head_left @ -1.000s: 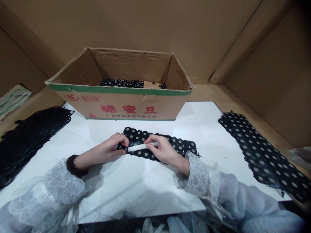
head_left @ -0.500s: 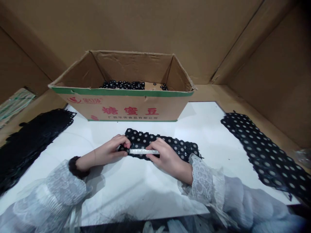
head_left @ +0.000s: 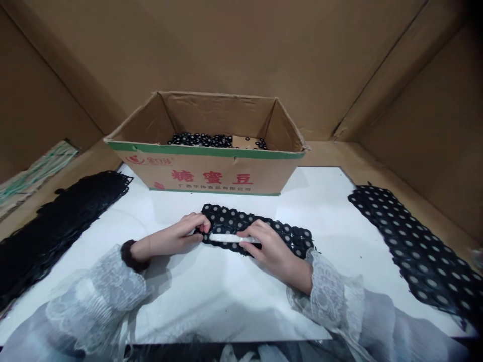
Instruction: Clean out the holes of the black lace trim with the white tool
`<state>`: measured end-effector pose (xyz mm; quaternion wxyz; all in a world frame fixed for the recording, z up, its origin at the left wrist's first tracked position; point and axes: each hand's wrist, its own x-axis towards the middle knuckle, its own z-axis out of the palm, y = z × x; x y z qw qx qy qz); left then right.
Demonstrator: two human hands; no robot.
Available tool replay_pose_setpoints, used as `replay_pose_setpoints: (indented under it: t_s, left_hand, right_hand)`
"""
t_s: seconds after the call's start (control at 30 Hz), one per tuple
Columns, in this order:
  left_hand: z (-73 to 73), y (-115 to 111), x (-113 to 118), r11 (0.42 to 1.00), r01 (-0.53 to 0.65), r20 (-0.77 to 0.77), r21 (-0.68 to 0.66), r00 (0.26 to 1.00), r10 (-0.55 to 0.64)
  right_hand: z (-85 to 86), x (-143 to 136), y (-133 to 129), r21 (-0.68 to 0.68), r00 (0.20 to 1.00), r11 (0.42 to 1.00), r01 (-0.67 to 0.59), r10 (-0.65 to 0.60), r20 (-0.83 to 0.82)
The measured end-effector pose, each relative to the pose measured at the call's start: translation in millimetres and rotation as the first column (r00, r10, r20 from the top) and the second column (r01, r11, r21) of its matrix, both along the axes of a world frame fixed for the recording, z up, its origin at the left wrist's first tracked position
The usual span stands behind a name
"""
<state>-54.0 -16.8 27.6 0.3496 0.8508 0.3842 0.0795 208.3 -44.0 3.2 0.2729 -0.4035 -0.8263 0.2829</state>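
A black sheet of joined rings with pale round centres (head_left: pixel 298 236) lies on the white board (head_left: pixel 181 296). My left hand (head_left: pixel 188 231) pinches the left end of this sheet between thumb and fingers. Over the sheet, my right hand (head_left: pixel 266 244) grips a white stick-like tool (head_left: pixel 224 238), which points left toward my left fingertips. The tool's right end is covered by my right fingers. Whether its left tip touches the sheet is too small to tell.
Behind the sheet stands an open cardboard box (head_left: pixel 211 173) with small black rings inside. A black stack (head_left: pixel 64 221) lies at the left, another dotted black sheet (head_left: pixel 411 241) at the right. Green strands (head_left: pixel 41 171) lie far left. Cardboard walls rise behind.
The whole view has shifted, so everything appears slightly further right and lower. The white tool's left end is a little further from my left fingertips. Both hands keep their grips.
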Motion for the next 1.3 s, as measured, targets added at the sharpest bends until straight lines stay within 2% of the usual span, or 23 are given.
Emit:
replay_pose_setpoints:
  t_s: [0.17,0.43,0.57,0.73,0.83,0.93,0.97,1.03,1.13,1.23,1.3]
  left_hand:
    - [-0.6,1,1,1.0,0.004,0.019,0.013,1.0,-0.004]
    - [-1.0,3,1,1.0,0.02,0.024,0.009,1.0,-0.02]
    - [-0.6,2,2,0.999,0.037,0.013,0.019,0.999,-0.037]
    - [2.0,0,1,1.0,0.003,0.032,-0.001,0.999,-0.003]
    - [5.4,5,0,0.993,-0.119,0.115,0.019,0.987,0.116]
    - [6.5,19,6,0.929,-0.313,0.161,0.197,0.945,0.284]
    - [5.5,25,9,0.912,-0.315,0.138,0.262,0.948,0.288]
    - [1.3,35,18,0.913,-0.21,0.042,0.349,0.977,0.209]
    - [-8.2,41,26,0.923,-0.065,-0.034,0.379,0.996,0.084]
    - [-15.3,37,25,0.929,-0.113,0.055,0.352,0.993,0.1]
    - [-16.7,33,21,0.947,-0.154,0.11,0.281,0.986,0.128]
  right_hand:
    - [-1.6,5,0,0.018,0.999,1.0,-0.002,0.001,0.05]
    - [-1.9,8,2,-0.01,1.0,1.0,-0.009,0.009,-0.004]
    - [0.3,13,7,-0.085,0.998,0.996,0.014,-0.019,-0.061]
    - [-0.2,15,12,-0.109,0.993,0.994,0.034,-0.046,-0.112]
    - [-0.8,15,13,-0.078,0.984,0.992,0.095,-0.106,-0.147]
    - [-0.1,15,14,-0.069,0.972,0.985,0.158,-0.168,-0.164]
    - [0.2,16,14,-0.061,0.967,0.981,0.182,-0.19,-0.169]
    - [0.1,17,14,-0.036,0.959,0.974,0.223,-0.226,-0.171]
    - [-2.1,18,17,-0.009,0.951,0.964,0.267,-0.265,-0.16]
    - [-4.8,18,21,-0.01,0.95,0.96,0.28,-0.279,-0.138]
    - [-5.7,18,22,-0.008,0.958,0.965,0.262,-0.261,-0.115]
